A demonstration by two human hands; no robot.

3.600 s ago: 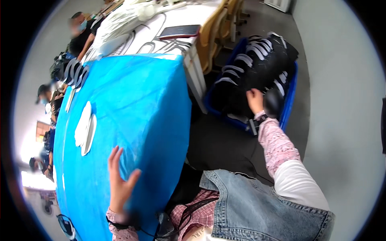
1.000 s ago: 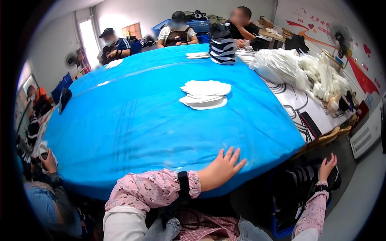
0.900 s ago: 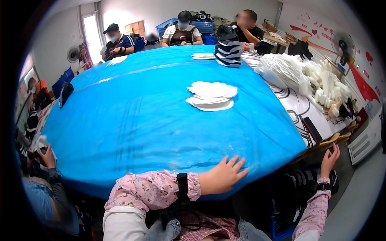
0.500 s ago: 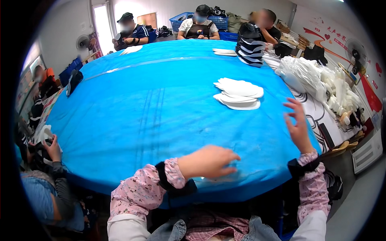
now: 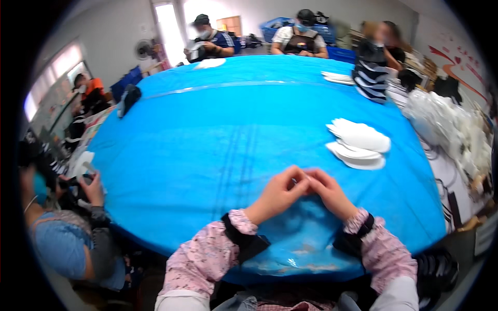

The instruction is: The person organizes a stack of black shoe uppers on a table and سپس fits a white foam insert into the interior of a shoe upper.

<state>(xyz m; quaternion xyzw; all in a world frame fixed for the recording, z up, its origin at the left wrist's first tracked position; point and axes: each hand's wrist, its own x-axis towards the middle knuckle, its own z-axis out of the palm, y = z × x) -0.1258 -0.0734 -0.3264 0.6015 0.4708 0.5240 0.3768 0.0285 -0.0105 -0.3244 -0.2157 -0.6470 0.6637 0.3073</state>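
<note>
My left hand [image 5: 279,193] and my right hand [image 5: 331,193] meet above the blue table cover [image 5: 181,155], in front of me. Their fingers are bent and pressed together at the tips, slightly blurred. Whatever they pinch, if anything, is hidden behind the fingers. Both wrists wear black bands over pink flowered sleeves. Beyond my right hand lies a loose stack of white insoles [image 5: 360,142], touched by neither hand.
A tall stack of black-and-white shoe parts [image 5: 370,78] stands at the far right, beside more flat white pieces [image 5: 337,78]. White plastic bags [image 5: 446,129] fill the right side. A black shoe [image 5: 128,99] is at the left edge. Several people sit around the table, one close on my left.
My hands were apart with fingers spread; now they have come together at the fingertips. The view has swung left, so the table's contents appear farther right.
</note>
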